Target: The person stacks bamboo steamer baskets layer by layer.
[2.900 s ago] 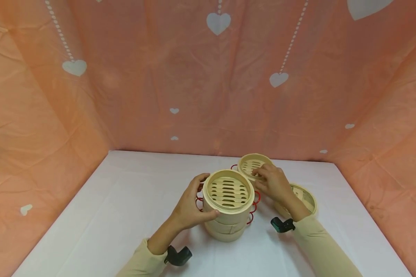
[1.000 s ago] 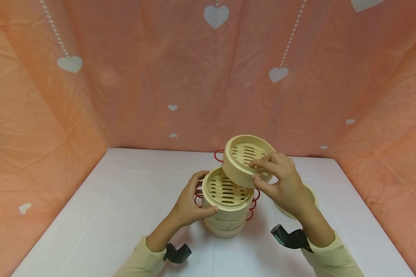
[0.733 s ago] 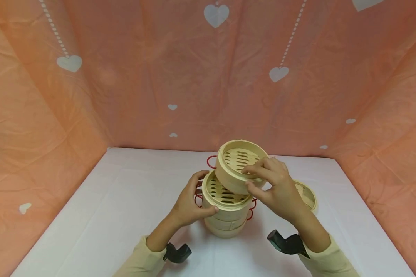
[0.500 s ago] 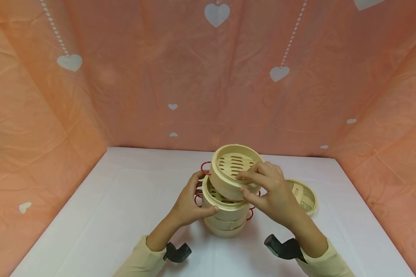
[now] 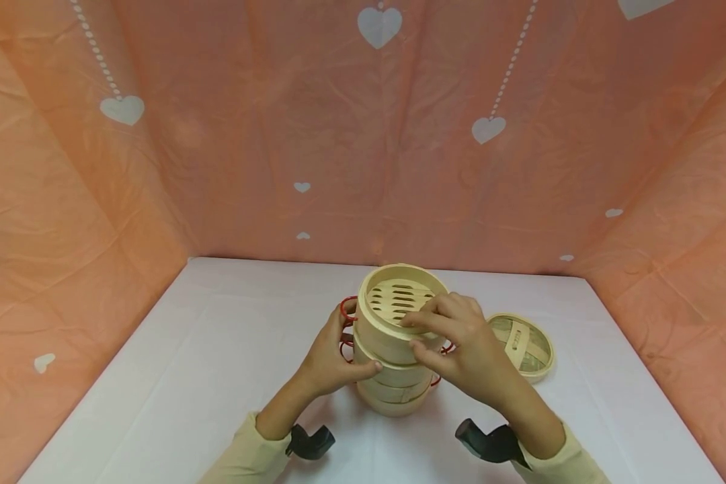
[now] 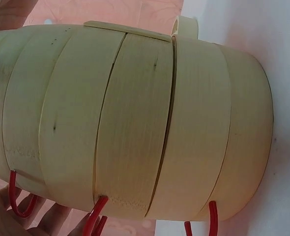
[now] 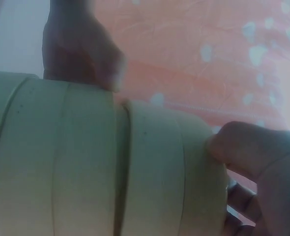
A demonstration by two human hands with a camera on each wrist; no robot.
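A stack of round bamboo steamer baskets (image 5: pixel 393 390) with red loop handles stands upright on the table. My left hand (image 5: pixel 327 356) grips its left side, thumb at the front and fingers behind by the red loops. The top steamer basket (image 5: pixel 382 337), with a slotted floor, is pinched at its right rim by my right hand (image 5: pixel 460 339), fingers inside and thumb on the outer wall. In the right wrist view, a narrow dark slanting gap shows between this basket (image 7: pixel 155 172) and the one below. The left wrist view shows the stacked walls (image 6: pixel 135 123) up close.
A round bamboo lid (image 5: pixel 517 346) with a strap across it lies on the white table (image 5: pixel 248 323), right of the stack and partly behind my right forearm. An orange cloth (image 5: pixel 248 134) with white hearts hangs at the back and sides.
My right hand has lifted the small basket from behind the stack, then brought it left and down onto the top. More of the lid shows now. My left hand has stayed on the stack.
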